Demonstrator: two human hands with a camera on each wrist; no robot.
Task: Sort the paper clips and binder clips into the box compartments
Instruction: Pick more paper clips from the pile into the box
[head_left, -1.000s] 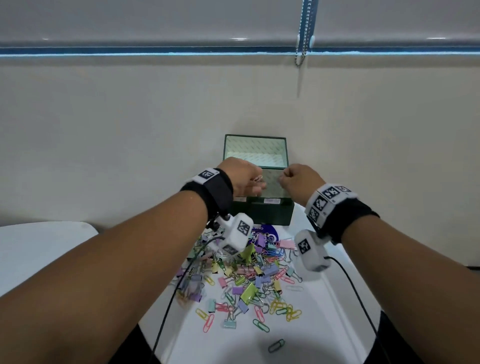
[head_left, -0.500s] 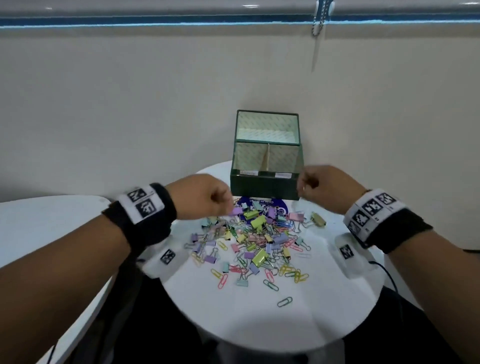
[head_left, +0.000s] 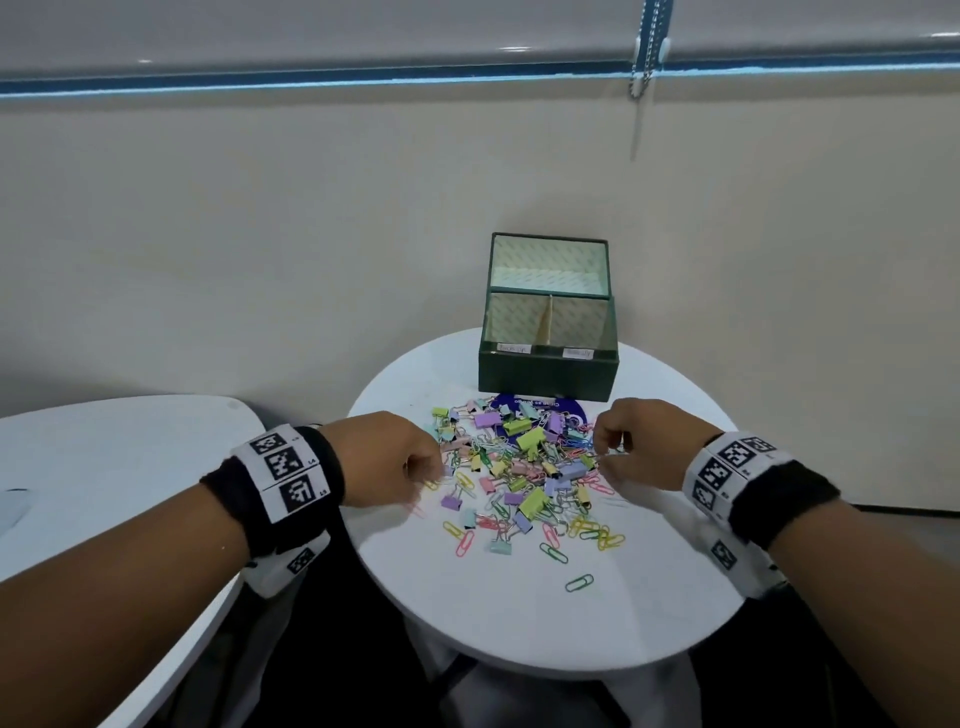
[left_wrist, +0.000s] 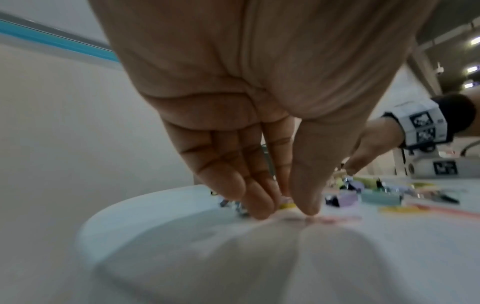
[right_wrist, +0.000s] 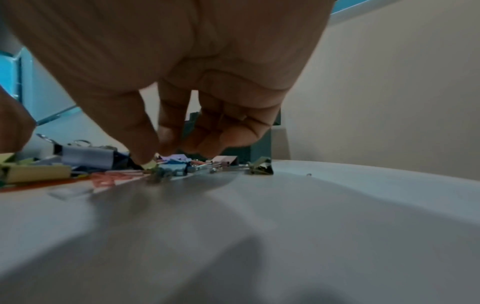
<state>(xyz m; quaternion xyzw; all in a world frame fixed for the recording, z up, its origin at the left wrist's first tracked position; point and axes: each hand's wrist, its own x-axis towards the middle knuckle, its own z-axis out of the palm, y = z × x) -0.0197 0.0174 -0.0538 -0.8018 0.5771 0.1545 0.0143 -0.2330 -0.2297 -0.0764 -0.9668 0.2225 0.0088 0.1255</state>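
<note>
The round white table (head_left: 519, 623) is carrying the dark green 2-compartment cardboard box (head_left: 545, 374) at its far edge, lid standing open. The heap of pastel binder clips and paper clips (head_left: 519, 478) is lying between box and person, flanked by both hands. The left hand (head_left: 384, 457) is pinching fingers to thumb at the heap's left edge; whether it is gripping a clip cannot be told. The right hand (head_left: 644, 441) is pinching among clips at the right edge, slightly nearer the box.

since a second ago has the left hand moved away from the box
Yes. The left hand was up at the box rim; now it is down at the left edge of the clip pile, nearer the person.
</note>
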